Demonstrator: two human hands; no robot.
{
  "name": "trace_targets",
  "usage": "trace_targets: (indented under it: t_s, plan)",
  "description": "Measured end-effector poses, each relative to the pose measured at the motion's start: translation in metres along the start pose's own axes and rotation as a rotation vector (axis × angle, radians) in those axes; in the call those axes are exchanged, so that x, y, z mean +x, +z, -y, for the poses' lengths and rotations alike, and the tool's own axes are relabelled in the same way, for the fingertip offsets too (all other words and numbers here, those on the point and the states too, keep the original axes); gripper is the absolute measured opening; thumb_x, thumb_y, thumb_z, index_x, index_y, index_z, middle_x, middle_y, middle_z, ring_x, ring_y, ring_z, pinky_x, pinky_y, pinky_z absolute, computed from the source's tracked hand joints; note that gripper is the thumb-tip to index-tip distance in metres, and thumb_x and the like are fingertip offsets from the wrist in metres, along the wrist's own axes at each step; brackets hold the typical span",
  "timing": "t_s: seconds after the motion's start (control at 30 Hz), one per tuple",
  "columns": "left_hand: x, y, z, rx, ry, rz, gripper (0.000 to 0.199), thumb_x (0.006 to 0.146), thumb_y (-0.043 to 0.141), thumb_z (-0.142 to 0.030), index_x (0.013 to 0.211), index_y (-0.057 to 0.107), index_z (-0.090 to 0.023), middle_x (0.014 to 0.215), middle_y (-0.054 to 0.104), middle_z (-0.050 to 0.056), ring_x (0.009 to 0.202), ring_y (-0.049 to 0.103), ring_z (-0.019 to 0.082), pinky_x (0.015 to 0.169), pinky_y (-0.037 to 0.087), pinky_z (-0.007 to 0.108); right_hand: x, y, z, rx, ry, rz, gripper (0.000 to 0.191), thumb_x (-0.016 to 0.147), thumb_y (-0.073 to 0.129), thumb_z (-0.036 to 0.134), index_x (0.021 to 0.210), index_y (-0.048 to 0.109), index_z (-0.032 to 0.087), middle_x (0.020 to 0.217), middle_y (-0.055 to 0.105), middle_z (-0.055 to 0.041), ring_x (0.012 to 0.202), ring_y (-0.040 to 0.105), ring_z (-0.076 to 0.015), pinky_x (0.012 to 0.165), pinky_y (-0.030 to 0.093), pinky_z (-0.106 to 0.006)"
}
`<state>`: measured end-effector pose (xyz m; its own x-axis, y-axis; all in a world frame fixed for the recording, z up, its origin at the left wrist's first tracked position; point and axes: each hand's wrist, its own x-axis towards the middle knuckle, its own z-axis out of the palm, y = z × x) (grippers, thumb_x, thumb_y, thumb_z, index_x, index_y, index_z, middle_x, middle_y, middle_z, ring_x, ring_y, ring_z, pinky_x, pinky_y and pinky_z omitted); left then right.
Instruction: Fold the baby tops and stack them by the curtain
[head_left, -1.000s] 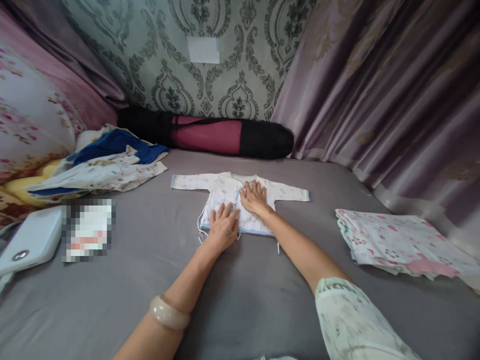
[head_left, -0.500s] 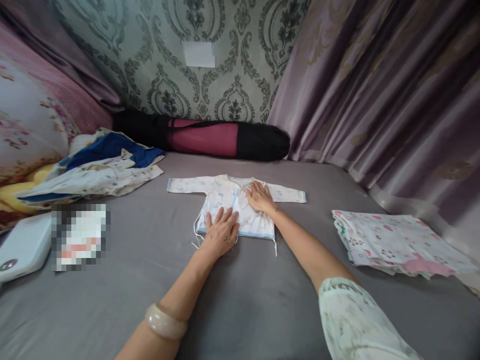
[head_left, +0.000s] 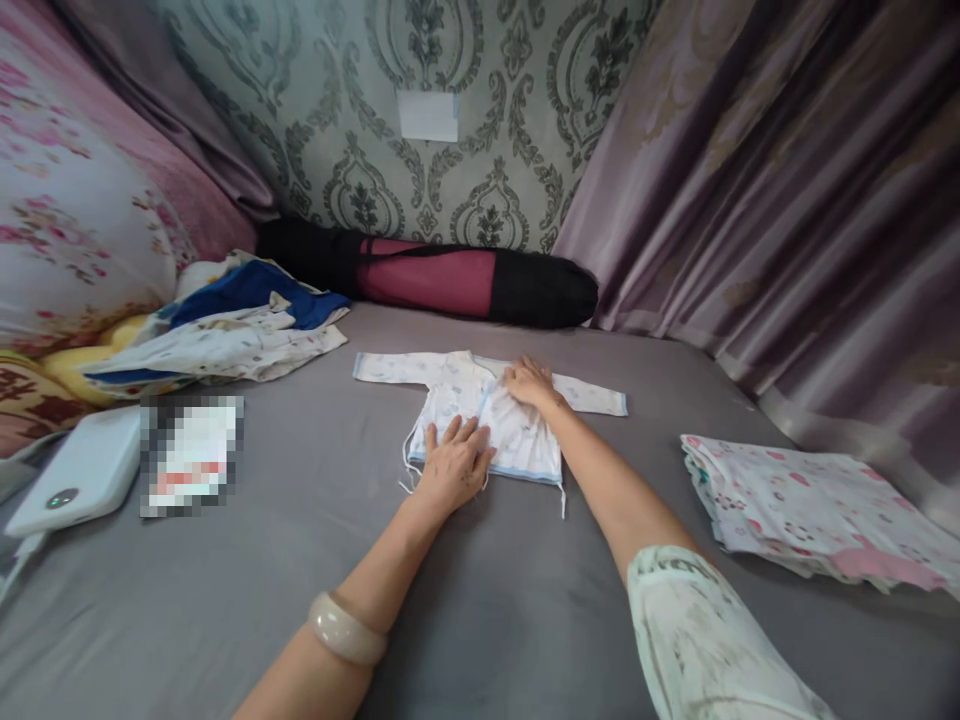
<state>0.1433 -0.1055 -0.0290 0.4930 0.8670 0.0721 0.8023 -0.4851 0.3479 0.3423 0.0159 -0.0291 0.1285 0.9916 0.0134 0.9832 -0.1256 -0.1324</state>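
A small white baby shirt [head_left: 450, 398] with light blue trim and a faint print lies spread on the grey bed sheet [head_left: 300, 560]. Its sleeves stretch out to both sides, and thin ties hang at its lower corners. My left hand [head_left: 456, 462] rests on the bottom front of the shirt, fingers spread flat, a pale bangle on that wrist. Near the neckline, on the right of the chest, my right hand [head_left: 531, 384] has its fingers bent onto the cloth, which creases below it. The fingertips are partly hidden and slightly blurred.
Folded printed cloth [head_left: 810, 500] lies at the right. Rumpled blue-and-white clothing [head_left: 255, 325], a white power bank [head_left: 82, 475] with a cable and a pixelated packet [head_left: 193, 455] are at the left. A black-and-red long bag [head_left: 427, 278] lies along the wall, beside the curtain [head_left: 675, 180].
My right hand has shifted slightly toward the neckline, its fingers going from flat to bent, and the cloth beneath is more creased. My left hand stays on the hem. The view has turned slightly left.
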Motion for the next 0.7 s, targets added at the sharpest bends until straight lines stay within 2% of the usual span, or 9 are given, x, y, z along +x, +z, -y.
trace_targets:
  t_s: [0.1,0.2,0.3,0.4,0.57,0.63,0.7]
  plan:
    - [0.001,0.000,0.002,0.046,-0.028,-0.093,0.042,0.099,0.032,-0.040,0.132,0.055,-0.025,0.150,0.045,0.008,0.143,0.032,0.029,0.114,0.021,0.061,0.003,-0.006,0.032,-0.005,-0.130,-0.104,0.048,0.101,0.022,0.027,0.136,0.052,0.016,0.151,0.041,-0.0128,0.142,0.029,-0.0242,0.117,0.013,-0.048]
    - [0.002,0.004,0.007,0.110,-0.112,-0.161,0.050,0.097,0.037,-0.043,0.138,0.050,-0.020,0.154,0.036,0.015,0.146,0.023,0.032,0.116,0.017,0.059,0.005,0.001,0.068,0.019,-0.318,0.006,0.049,0.101,0.023,0.030,0.145,0.042,0.016,0.155,0.036,-0.0096,0.145,0.025,-0.0213,0.118,0.012,-0.043]
    - [0.001,0.007,0.010,0.125,-0.228,-0.130,0.067,0.092,0.041,-0.052,0.144,0.042,-0.010,0.154,0.032,0.023,0.146,0.021,0.037,0.115,0.017,0.059,0.008,0.012,0.091,0.033,-0.360,0.097,0.056,0.101,0.022,0.037,0.150,0.031,0.011,0.159,0.026,-0.0110,0.147,0.018,-0.0232,0.119,0.011,-0.043]
    - [0.001,0.009,0.010,0.123,-0.282,-0.083,0.074,0.091,0.038,-0.057,0.145,0.039,-0.005,0.154,0.029,0.026,0.145,0.022,0.040,0.115,0.017,0.060,0.011,0.022,0.096,0.045,-0.304,0.116,0.062,0.101,0.018,0.041,0.152,0.025,0.007,0.161,0.020,-0.0127,0.148,0.014,-0.0253,0.119,0.011,-0.044]
    - [0.001,0.003,0.007,0.103,-0.295,-0.031,0.075,0.092,0.036,-0.056,0.146,0.037,-0.004,0.155,0.025,0.027,0.146,0.019,0.039,0.114,0.016,0.061,0.010,0.031,0.094,0.060,-0.267,0.076,0.062,0.101,0.015,0.043,0.153,0.023,0.010,0.161,0.019,-0.0102,0.149,0.012,-0.0242,0.119,0.008,-0.046]
    - [0.000,-0.002,0.007,0.088,-0.304,-0.024,0.073,0.091,0.040,-0.054,0.145,0.039,-0.005,0.155,0.026,0.026,0.145,0.021,0.039,0.113,0.018,0.061,0.010,0.029,0.095,0.080,-0.267,0.078,0.062,0.101,0.016,0.043,0.153,0.025,0.011,0.161,0.019,-0.0098,0.149,0.011,-0.0233,0.119,0.007,-0.046]
    - [0.001,-0.006,0.008,0.071,-0.300,-0.039,0.066,0.089,0.046,-0.050,0.140,0.046,-0.007,0.154,0.031,0.025,0.144,0.025,0.038,0.113,0.021,0.060,0.012,0.021,0.094,0.147,-0.278,0.097,0.061,0.102,0.011,0.042,0.153,0.026,0.012,0.161,0.021,-0.0086,0.149,0.013,-0.0193,0.120,0.010,-0.040]
